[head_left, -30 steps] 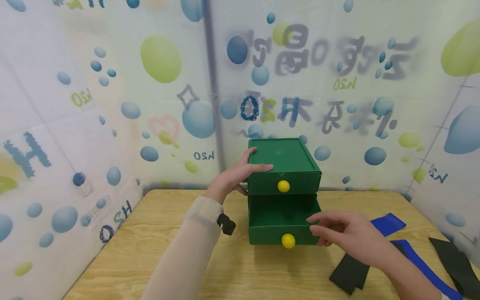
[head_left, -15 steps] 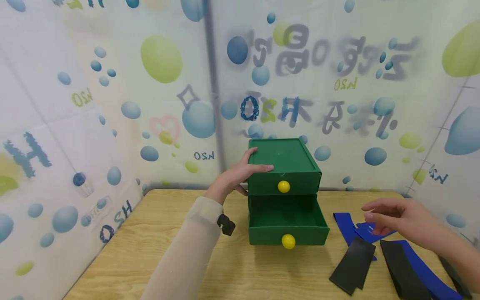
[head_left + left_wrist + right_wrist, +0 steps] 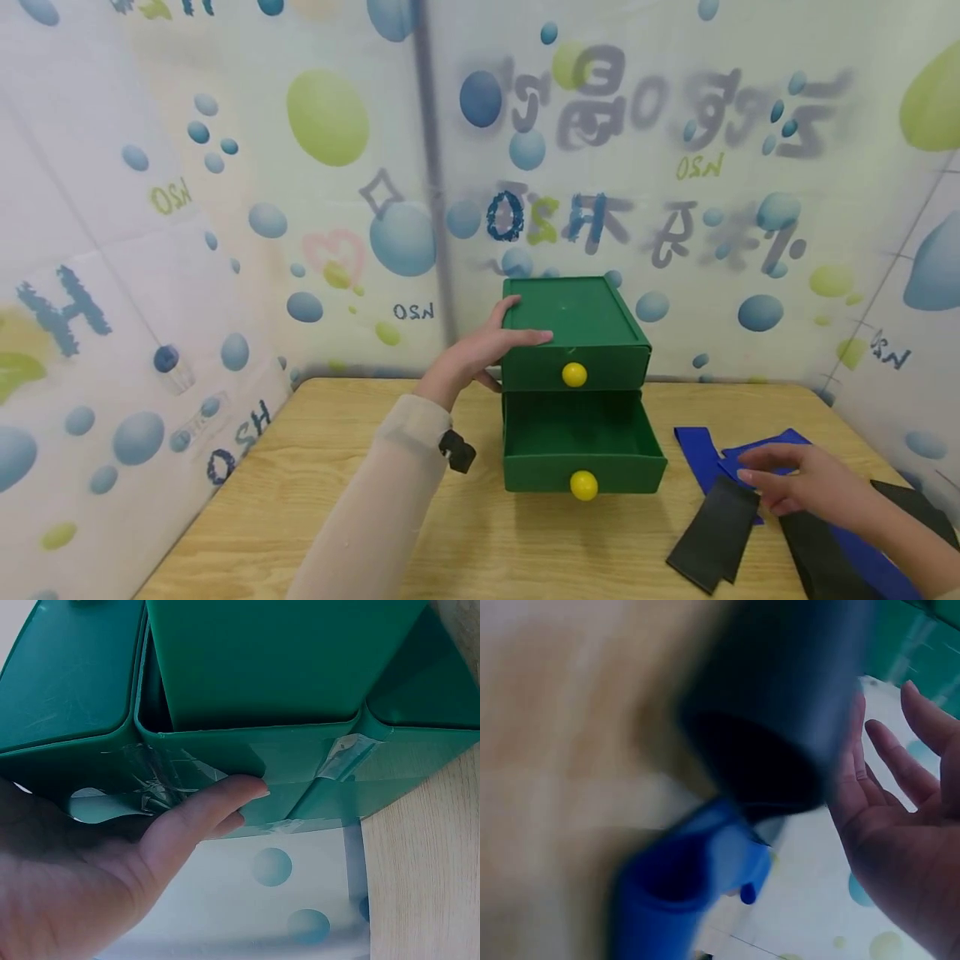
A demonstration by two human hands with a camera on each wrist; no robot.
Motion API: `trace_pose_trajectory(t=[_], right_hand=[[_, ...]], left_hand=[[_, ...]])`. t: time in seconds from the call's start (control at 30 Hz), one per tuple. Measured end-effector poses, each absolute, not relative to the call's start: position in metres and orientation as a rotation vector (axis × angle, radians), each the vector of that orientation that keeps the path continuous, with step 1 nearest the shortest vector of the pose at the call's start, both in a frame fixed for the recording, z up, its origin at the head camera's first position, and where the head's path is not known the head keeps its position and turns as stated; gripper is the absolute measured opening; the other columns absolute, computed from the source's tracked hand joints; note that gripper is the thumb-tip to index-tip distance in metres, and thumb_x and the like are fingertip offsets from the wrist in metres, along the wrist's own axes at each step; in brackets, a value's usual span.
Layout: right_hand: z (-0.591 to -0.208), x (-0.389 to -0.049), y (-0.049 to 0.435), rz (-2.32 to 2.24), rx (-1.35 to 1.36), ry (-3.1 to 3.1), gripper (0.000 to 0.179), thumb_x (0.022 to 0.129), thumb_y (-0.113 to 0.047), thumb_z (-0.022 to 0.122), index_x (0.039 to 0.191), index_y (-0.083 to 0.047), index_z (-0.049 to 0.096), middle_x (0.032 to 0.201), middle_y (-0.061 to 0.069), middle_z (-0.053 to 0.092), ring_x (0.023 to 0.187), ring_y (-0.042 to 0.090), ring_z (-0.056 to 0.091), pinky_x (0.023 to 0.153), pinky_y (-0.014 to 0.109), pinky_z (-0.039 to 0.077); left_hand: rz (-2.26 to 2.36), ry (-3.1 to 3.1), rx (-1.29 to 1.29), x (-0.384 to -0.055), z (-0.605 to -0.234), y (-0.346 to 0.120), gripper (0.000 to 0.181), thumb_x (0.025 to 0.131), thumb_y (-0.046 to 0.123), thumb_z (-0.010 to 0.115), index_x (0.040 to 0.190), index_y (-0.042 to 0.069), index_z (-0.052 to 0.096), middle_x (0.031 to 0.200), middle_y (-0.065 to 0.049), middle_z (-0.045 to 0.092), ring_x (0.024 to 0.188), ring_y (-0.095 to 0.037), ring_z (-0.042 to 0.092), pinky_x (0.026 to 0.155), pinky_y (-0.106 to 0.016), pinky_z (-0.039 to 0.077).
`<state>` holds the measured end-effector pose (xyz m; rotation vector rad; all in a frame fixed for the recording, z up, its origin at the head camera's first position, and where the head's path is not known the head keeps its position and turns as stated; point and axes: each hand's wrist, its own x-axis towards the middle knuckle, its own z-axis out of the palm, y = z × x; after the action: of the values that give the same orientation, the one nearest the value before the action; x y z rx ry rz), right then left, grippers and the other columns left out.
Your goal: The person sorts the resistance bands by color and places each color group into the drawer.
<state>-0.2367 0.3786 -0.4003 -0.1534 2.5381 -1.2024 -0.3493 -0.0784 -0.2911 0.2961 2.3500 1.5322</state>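
A green two-drawer cabinet (image 3: 566, 310) with round yellow knobs stands mid-table. Its top drawer is closed; the lower drawer (image 3: 577, 473) is pulled partway out, with no contents visible. My left hand (image 3: 480, 350) rests on the cabinet's upper left edge, fingers spread. In the left wrist view, the left thumb (image 3: 217, 799) lies straight against a taped green panel. On the right, my right hand (image 3: 813, 483) hovers over strips, fingers loosely bent, gripping nothing visible. Beneath it lie a black strip (image 3: 716, 533) and a blue strip (image 3: 699, 454). In the right wrist view, a blurred black loop (image 3: 780, 705) is near the palm.
More pieces lie at the table's right side, among them a black strip (image 3: 806, 550) and another (image 3: 911, 504) near the edge. Bare wood table (image 3: 337, 467) shows on the left. A patterned white curtain (image 3: 330, 250) stands behind.
My right hand has moved right, away from the lower drawer, then down towards the strips. My left hand stays on the cabinet. The view shifts slightly.
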Motion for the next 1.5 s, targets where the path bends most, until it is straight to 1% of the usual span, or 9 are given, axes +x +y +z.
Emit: trace_pose_trajectory(t=[0.2,0.37,0.63,0.87,1.07,1.23,1.33,1.43,1.5], right_hand=[[-0.416,-0.234,0.373,-1.138,-0.131,2.536,0.058,0.102,-0.034,0.073,0.135,0.012,0.061,0.103,0.005,0.066,0.080,0.020,0.070,0.070,0.036,0.064],[-0.417,-0.233,0.367,-1.066,-0.106,2.601,0.048,0.100,-0.027,0.075,0.129,0.011,0.065,0.095,0.003,0.063,0.078,0.019,0.068,0.068,0.035,0.063],[-0.404,-0.237,0.368,-1.196,-0.151,2.477,0.046,0.110,-0.009,0.055,0.136,0.028,0.048,0.097,0.005,0.067,0.075,0.016,0.067,0.068,0.034,0.062],[-0.402,-0.239,0.367,-1.202,-0.154,2.448,0.046,0.108,-0.004,0.054,0.140,0.028,0.044,0.112,0.011,0.068,0.080,0.017,0.068,0.071,0.034,0.063],[-0.408,-0.239,0.371,-1.223,-0.218,2.396,0.046,0.109,-0.001,0.050,0.144,0.028,0.040,0.106,0.007,0.066,0.077,0.015,0.067,0.070,0.033,0.063],[-0.410,-0.238,0.370,-1.215,-0.181,2.396,0.048,0.111,-0.007,0.046,0.147,0.024,0.041,0.099,0.007,0.067,0.076,0.018,0.066,0.068,0.035,0.062],[-0.410,-0.238,0.363,-1.171,-0.106,2.457,0.054,0.114,-0.020,0.047,0.147,0.022,0.044,0.089,0.007,0.067,0.076,0.020,0.067,0.068,0.035,0.061],[-0.411,-0.239,0.359,-1.132,-0.042,2.505,0.061,0.111,-0.032,0.057,0.145,0.018,0.051,0.097,0.007,0.070,0.078,0.020,0.068,0.069,0.035,0.062],[-0.412,-0.238,0.358,-1.123,-0.025,2.515,0.060,0.108,-0.032,0.064,0.142,0.017,0.054,0.107,0.007,0.070,0.081,0.021,0.069,0.070,0.035,0.063]], left_hand=[[1.547,2.345,0.298,-0.349,-0.291,-0.077,0.105,0.087,0.064,0.079,0.165,0.056,0.009,0.179,-0.005,0.016,0.155,-0.045,0.039,0.098,-0.069,0.057],[1.552,2.345,0.296,-0.348,-0.290,-0.076,0.104,0.088,0.063,0.079,0.165,0.056,0.009,0.180,-0.004,0.016,0.154,-0.045,0.039,0.098,-0.070,0.057],[1.544,2.338,0.297,-0.347,-0.286,-0.075,0.104,0.090,0.063,0.077,0.166,0.055,0.007,0.179,-0.006,0.018,0.154,-0.045,0.040,0.097,-0.069,0.057],[1.542,2.349,0.299,-0.347,-0.285,-0.076,0.104,0.089,0.064,0.077,0.166,0.055,0.008,0.179,-0.005,0.016,0.156,-0.044,0.038,0.098,-0.069,0.057],[1.536,2.338,0.298,-0.347,-0.287,-0.075,0.104,0.089,0.064,0.078,0.165,0.055,0.008,0.179,-0.006,0.018,0.155,-0.044,0.039,0.097,-0.069,0.057],[1.535,2.336,0.305,-0.347,-0.287,-0.074,0.104,0.089,0.065,0.077,0.166,0.055,0.008,0.179,-0.006,0.020,0.155,-0.044,0.040,0.096,-0.068,0.058],[1.543,2.334,0.299,-0.347,-0.287,-0.075,0.103,0.089,0.064,0.077,0.165,0.056,0.008,0.178,-0.006,0.021,0.154,-0.044,0.041,0.097,-0.068,0.058],[1.553,2.328,0.293,-0.345,-0.288,-0.076,0.102,0.090,0.062,0.077,0.165,0.056,0.007,0.178,-0.006,0.022,0.153,-0.045,0.042,0.097,-0.069,0.057],[1.557,2.328,0.289,-0.345,-0.288,-0.077,0.102,0.091,0.062,0.076,0.165,0.056,0.007,0.177,-0.006,0.023,0.152,-0.045,0.042,0.097,-0.070,0.057]])
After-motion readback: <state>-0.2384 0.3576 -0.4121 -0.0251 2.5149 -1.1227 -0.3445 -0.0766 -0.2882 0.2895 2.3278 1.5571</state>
